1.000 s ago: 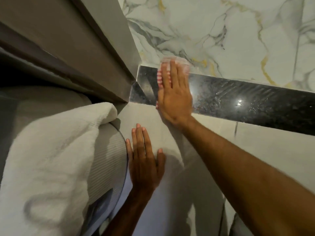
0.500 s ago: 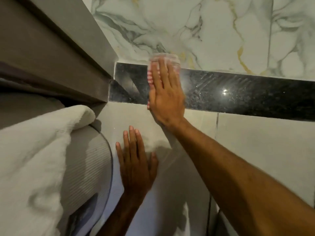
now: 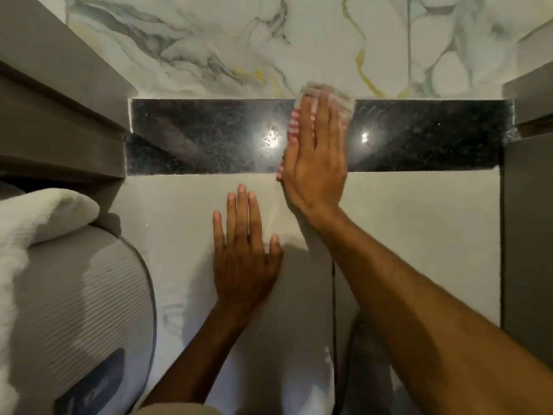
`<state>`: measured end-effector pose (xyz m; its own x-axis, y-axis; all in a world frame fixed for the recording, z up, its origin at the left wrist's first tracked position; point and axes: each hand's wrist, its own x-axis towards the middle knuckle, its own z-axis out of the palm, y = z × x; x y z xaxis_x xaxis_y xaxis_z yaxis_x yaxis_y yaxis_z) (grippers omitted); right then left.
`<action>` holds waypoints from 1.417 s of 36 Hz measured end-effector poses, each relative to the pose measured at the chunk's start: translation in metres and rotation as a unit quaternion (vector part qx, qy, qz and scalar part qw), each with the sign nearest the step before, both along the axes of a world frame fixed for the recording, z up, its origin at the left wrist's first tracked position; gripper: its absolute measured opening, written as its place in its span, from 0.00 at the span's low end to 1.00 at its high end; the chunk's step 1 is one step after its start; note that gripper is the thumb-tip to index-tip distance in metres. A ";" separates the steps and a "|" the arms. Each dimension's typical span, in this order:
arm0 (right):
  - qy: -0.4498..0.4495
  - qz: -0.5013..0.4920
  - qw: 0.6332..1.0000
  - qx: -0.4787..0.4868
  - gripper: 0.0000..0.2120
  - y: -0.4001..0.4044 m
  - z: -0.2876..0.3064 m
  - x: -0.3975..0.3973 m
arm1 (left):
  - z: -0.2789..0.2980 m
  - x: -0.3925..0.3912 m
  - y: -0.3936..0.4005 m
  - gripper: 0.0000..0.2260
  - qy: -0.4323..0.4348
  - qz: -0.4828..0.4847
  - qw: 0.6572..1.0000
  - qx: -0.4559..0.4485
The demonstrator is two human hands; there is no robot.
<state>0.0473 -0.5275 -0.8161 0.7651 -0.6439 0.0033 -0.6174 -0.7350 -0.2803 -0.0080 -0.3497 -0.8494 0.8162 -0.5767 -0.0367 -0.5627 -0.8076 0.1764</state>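
A glossy black stone strip [image 3: 209, 136] runs across the floor between beige tiles below and white marble above. My right hand [image 3: 314, 157] lies flat with straight fingers on a red-and-white striped cloth [image 3: 294, 122], pressing it onto the middle of the black strip. The cloth shows above my fingertips and along the hand's left side. My left hand [image 3: 244, 259] rests flat, fingers straight, on the beige tile [image 3: 419, 235] just below and left of the right hand.
A grey door frame [image 3: 59, 115] stands at the left and another grey frame [image 3: 529, 109] at the right. A white towel [image 3: 33, 217] lies over a ribbed grey mat [image 3: 80, 295] at the lower left. White marble floor [image 3: 209, 40] spreads beyond the strip.
My right hand has slid the cloth to the right along the black strip, away from the left door frame. My left hand has kept its place on the beige tile.
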 end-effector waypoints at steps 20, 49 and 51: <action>0.033 0.002 0.999 0.000 0.33 -0.079 0.010 -0.030 | 0.008 -0.028 -0.045 0.34 0.008 -0.135 0.991 0.016; 0.072 -0.182 0.980 -0.027 0.33 -0.173 0.010 -0.114 | 0.006 -0.014 -0.073 0.33 0.004 -0.176 0.984 -0.011; 0.092 -0.218 0.971 -0.031 0.33 -0.198 0.008 -0.095 | 0.004 -0.015 -0.071 0.33 0.000 -0.172 0.985 -0.023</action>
<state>-0.0481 -0.7258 -0.8078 0.4102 -0.9101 -0.0588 -0.9096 -0.4036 -0.0991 -0.0230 -0.4207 -0.8457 0.5722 -0.8201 -0.0046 -0.8015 -0.5604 0.2086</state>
